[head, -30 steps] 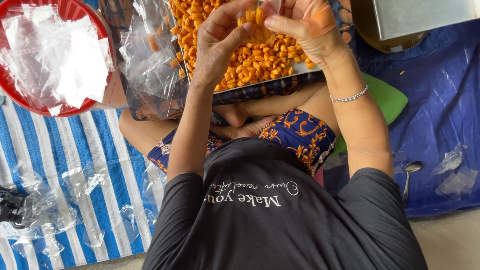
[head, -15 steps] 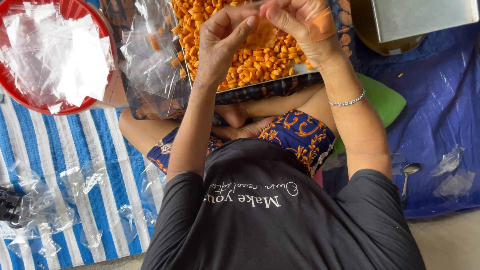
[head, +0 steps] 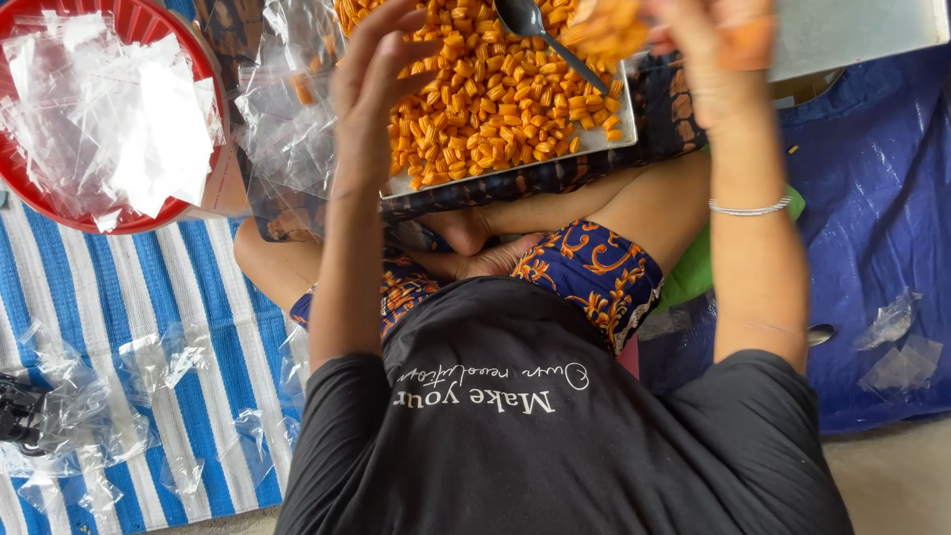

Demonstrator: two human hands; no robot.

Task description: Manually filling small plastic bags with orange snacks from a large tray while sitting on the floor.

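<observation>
Bagging step: my right hand (head: 718, 40) grips a small clear snack-filled bag (head: 606, 25), left hand (head: 371, 69) open above the metal tray of orange ridged snacks (head: 495, 89); sealing probably follows.

I saw a glossy metal spoon (head: 540, 35) on a matt metal tray (head: 604, 139), ridged orange snacks (head: 485, 99), and crinkly clear plastic bags (head: 109, 109).

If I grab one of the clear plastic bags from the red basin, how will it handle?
The clear plastic bags look thin and crumpled, so probably floppy and very light. Piled loosely in the red basin, several may lift together. Their glossy film is likely slippery.
</observation>
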